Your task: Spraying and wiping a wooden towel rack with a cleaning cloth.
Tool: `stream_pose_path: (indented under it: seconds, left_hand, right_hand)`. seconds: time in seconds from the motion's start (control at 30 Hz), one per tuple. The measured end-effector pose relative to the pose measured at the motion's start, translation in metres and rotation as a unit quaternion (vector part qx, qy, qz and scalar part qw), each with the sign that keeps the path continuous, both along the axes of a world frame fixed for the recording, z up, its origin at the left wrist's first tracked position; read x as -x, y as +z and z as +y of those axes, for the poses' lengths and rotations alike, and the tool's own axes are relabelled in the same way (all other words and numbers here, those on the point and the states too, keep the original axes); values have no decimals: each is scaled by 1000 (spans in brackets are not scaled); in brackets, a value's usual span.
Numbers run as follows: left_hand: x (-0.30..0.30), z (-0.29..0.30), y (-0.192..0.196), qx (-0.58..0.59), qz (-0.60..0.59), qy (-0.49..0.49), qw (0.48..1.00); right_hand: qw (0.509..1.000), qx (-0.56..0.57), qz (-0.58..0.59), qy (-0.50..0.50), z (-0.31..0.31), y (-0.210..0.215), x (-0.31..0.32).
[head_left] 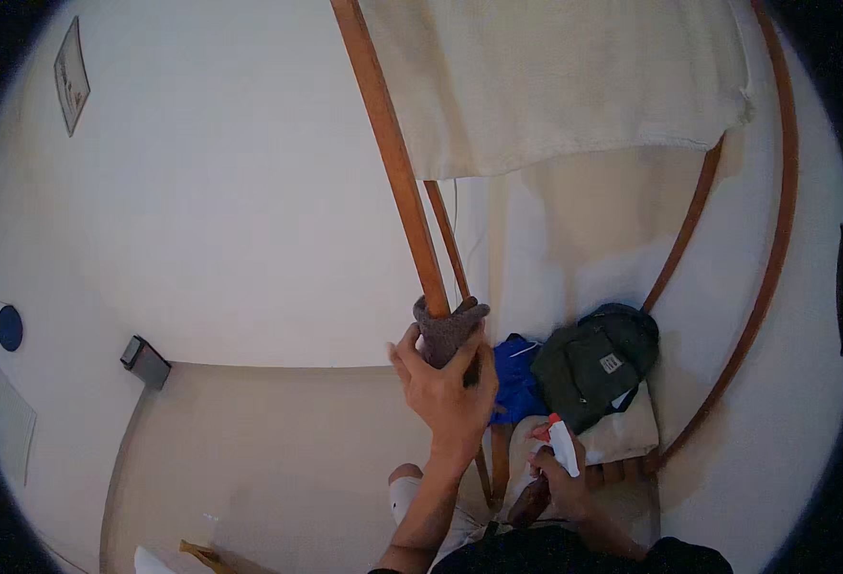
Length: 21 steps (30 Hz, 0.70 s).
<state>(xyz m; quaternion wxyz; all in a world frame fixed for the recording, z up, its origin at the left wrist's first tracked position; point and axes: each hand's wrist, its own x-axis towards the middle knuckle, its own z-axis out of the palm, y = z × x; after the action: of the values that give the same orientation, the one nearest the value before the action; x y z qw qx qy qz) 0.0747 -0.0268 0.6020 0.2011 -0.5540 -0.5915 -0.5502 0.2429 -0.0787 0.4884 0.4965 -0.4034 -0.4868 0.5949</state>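
My left hand (440,387) is raised in front of me, its fingers wrapped round a grey-brown cloth (445,335). That cloth is folded about the lower visible end of a long reddish-brown wooden bar (388,124). Lower and to the right, my right hand (565,483) grips a spray bottle (528,505) with a white and red trigger head (562,445). The bottle's body looks dark brown and is partly covered by the fingers. Beyond the bar, a cream cloth (574,81) hangs over the wooden frame.
A dark green backpack (598,364) and a blue fabric item (515,381) lie on a pale cushion (636,430) to the right. Curved wooden bars (780,230) rise at the right. A small dark box (146,362) is at the left wall; a yellowish object (206,555) lies on the floor.
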Motion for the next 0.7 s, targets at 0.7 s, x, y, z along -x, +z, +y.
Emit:
stream_pose_path:
  seconds: [0.7]
  left_hand:
    - [-22, 32, 17, -211, -306, -111, 922]
  right_hand:
    - [1000, 13, -3, -20, 5, -12, -10]
